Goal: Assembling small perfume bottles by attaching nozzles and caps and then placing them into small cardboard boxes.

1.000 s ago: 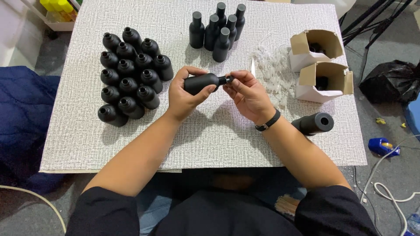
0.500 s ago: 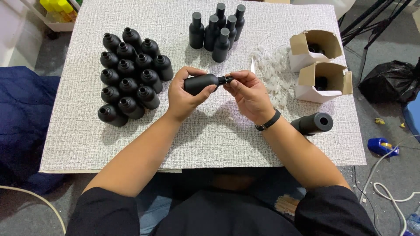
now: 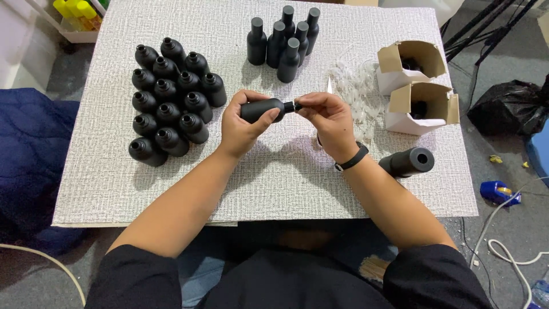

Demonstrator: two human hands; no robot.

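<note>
My left hand [image 3: 243, 123] grips a matte black bottle [image 3: 262, 110] sideways above the middle of the table. My right hand [image 3: 327, 120] pinches a small black cap [image 3: 295, 106] at the bottle's neck. Left of my hands stand several open black bottles [image 3: 171, 97] packed in a cluster. Behind my hands stand several capped black bottles [image 3: 283, 39] upright. A black band sits on my right wrist.
A grey textured mat [image 3: 257, 183] covers the table. Two open cardboard boxes [image 3: 420, 94] stand at the right, with a heap of clear plastic bits [image 3: 355, 80] beside them. A black tube [image 3: 407, 162] lies near the right edge. A black bag [image 3: 506, 107] lies on the floor.
</note>
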